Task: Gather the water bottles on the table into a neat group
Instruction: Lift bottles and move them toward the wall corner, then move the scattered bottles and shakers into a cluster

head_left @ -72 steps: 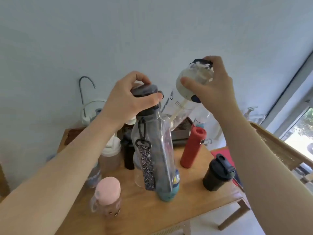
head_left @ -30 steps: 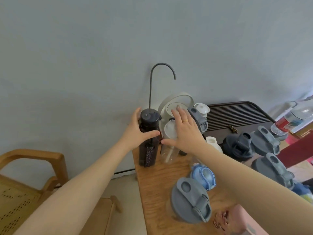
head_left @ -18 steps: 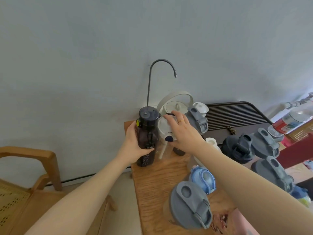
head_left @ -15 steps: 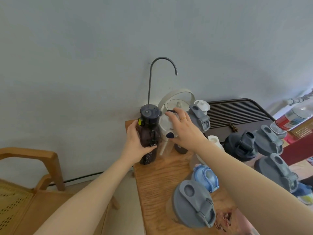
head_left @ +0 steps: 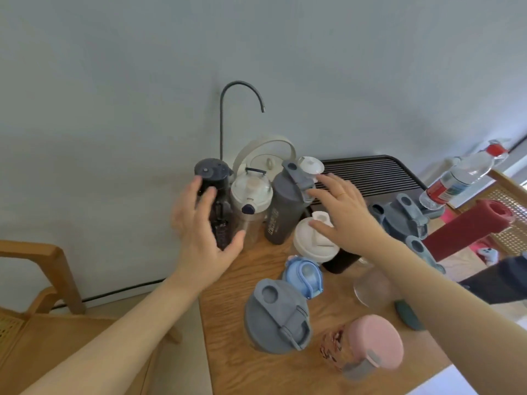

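My left hand hovers open beside the dark translucent plastic bottle. My right hand, open too, rests fingertips on the white-lidded cup.

Wooden table is being crowded: dark bottle, clear bottle and grey shaker at 11 o'clock; blue-lidded bottle, grey-lidded shaker centrally; pink-lidded bottle at 5 o'clock.

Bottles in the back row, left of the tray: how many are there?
3: black bottle leftmost, clear bottle in the middle, grey shaker rightmost; others may hide behind.
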`<state>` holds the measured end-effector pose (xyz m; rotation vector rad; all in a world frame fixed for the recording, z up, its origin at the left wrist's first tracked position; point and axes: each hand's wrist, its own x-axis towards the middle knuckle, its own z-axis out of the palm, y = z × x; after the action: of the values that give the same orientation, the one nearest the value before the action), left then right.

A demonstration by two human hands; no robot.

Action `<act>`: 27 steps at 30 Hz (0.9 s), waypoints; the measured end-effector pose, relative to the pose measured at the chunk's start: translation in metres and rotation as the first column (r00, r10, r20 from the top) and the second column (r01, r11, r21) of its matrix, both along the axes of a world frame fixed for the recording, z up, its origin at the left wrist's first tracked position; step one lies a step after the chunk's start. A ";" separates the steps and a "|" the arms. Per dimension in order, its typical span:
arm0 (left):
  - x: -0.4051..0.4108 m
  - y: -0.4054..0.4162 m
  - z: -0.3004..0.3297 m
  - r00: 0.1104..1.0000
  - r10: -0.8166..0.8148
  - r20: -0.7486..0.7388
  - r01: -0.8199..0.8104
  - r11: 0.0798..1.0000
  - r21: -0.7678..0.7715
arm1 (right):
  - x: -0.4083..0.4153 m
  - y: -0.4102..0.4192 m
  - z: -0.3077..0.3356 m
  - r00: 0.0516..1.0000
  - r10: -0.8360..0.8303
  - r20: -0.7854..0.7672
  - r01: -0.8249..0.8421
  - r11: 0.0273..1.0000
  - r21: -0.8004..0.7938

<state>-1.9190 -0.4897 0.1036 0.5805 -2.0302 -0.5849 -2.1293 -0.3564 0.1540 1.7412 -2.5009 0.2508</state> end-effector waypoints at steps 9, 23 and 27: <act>-0.111 0.076 0.058 0.862 -0.360 0.358 0.401 0.915 -0.046 | -0.130 0.100 -0.001 0.847 -0.410 0.337 0.405 0.910 0.089; -0.217 0.205 0.034 0.656 -0.281 0.701 0.339 0.939 0.060 | -0.184 0.116 -0.021 0.866 -0.172 0.470 0.069 0.971 0.228; -0.225 0.224 0.019 0.519 -0.166 0.838 0.243 0.969 0.042 | -0.196 0.132 -0.025 0.913 -0.150 0.380 0.047 0.962 0.268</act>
<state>-2.1444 -0.2658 0.1221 0.6420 -3.0784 -0.3644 -2.3256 -0.2240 0.1286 1.7949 -3.0238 0.3183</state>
